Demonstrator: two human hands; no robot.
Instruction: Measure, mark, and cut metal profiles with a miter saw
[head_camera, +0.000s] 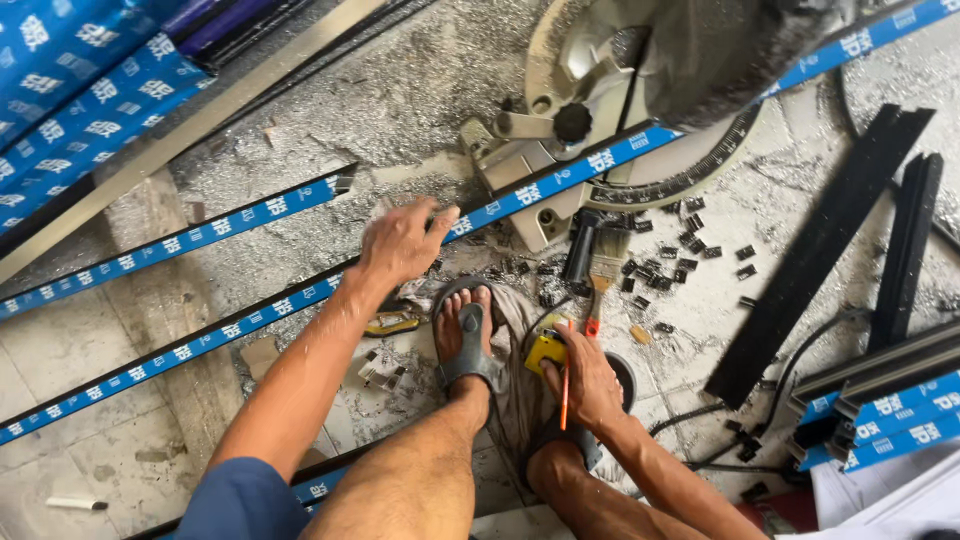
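My left hand (402, 240) presses down on a long black metal profile with blue film (250, 312) that runs from the lower left up through the mitre saw (640, 90). Fingers are spread over the strip, just left of the saw base. My right hand (585, 375) holds a red pencil (566, 385) and rests against a yellow tape measure (546, 350) on the floor. My bare leg and foot in a grey sandal (468, 345) lie between the two hands.
A second blue-filmed profile (170, 243) lies parallel above the first. A paintbrush (603, 268) and several small black offcuts (690, 255) sit by the saw. Black strips (830, 250) lean at right; stacked profiles (890, 400) lower right. Metal dust covers the floor.
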